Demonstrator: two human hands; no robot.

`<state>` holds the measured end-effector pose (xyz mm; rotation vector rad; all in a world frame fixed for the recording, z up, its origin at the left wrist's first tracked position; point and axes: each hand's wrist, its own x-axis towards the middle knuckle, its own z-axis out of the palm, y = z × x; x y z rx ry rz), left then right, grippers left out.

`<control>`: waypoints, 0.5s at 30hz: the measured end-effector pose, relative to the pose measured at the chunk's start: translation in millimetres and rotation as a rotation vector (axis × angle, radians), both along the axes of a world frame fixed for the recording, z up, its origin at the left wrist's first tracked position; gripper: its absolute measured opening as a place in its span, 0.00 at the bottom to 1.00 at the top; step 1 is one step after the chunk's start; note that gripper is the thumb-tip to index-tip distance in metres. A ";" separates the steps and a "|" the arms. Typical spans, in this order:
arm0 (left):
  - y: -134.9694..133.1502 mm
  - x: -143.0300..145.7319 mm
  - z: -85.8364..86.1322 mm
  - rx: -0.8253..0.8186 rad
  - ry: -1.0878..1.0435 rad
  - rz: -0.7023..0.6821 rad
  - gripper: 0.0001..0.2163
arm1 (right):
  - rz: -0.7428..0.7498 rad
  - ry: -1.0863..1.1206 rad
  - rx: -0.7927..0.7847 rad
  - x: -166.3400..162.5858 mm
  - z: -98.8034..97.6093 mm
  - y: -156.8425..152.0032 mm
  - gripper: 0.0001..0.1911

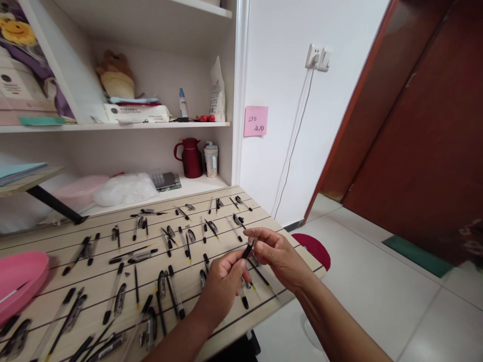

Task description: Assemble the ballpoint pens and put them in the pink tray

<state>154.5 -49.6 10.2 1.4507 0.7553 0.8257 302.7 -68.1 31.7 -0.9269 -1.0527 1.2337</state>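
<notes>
Left hand (222,281) and right hand (281,256) each pinch an end of one black pen (248,250) above the tabletop's (49,241) right edge; steady, in-line grip seems best, lest parts drop floorward.

Loose pens (166,236) lie spread across the desk (45,241), from its left edge to its right corner. Over the near right part, the left hand (222,284) is before and left of the right hand (279,256), with one pen (248,250) pinched between them. A dish (18,279) sits at the desk's left edge. Behind the desk, on a shelf (188,188), a jug (190,157) stands just left of a cup (211,159). A stool (315,247) stands below the right corner. A note (255,120) hangs on the wall right of the shelf.
</notes>
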 end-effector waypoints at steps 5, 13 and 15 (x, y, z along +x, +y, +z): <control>-0.1 -1.5 1.0 -0.044 -0.021 -0.048 0.16 | -0.010 -0.001 -0.004 -0.3 -3.5 2.9 0.09; 1.3 -2.3 0.4 0.083 0.051 0.078 0.16 | -0.088 0.029 -0.014 -10.2 -4.7 5.6 0.12; 3.5 -2.3 1.4 0.009 0.021 0.038 0.17 | -0.059 0.026 -0.018 -10.6 -5.5 5.7 0.14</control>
